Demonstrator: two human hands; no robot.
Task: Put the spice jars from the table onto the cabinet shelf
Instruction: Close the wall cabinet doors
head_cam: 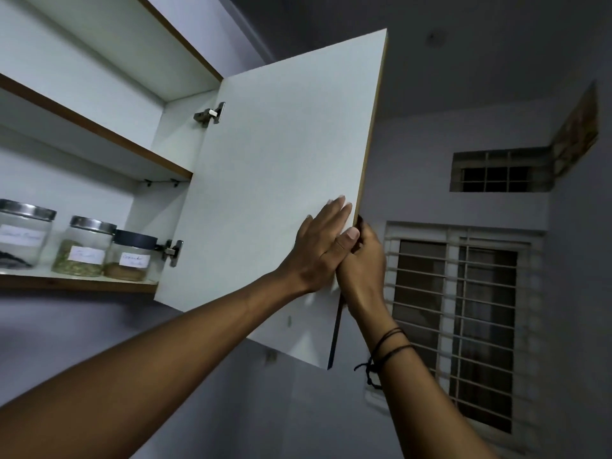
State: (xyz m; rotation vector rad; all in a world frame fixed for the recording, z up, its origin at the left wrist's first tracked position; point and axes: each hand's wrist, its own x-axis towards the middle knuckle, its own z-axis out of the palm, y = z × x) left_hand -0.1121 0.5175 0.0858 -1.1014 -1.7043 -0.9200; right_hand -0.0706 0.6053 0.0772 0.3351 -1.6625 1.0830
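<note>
Three labelled glass spice jars stand on the lower cabinet shelf (76, 282): a large steel-lidded jar (23, 233) at the far left, a steel-lidded jar (84, 248) with green contents, and a black-lidded jar (130, 256) with brown powder. The white cabinet door (281, 180) hangs open to the right. My left hand (319, 246) lies flat on the door's inner face near its free edge, fingers apart. My right hand (362, 260) grips that edge from outside, thumb on the inner side. The table is out of view.
An empty upper shelf (99, 127) sits above the jars. Two metal hinges (210, 114) join the door to the cabinet. A barred window (463, 326) and a small vent (500, 172) are on the wall to the right.
</note>
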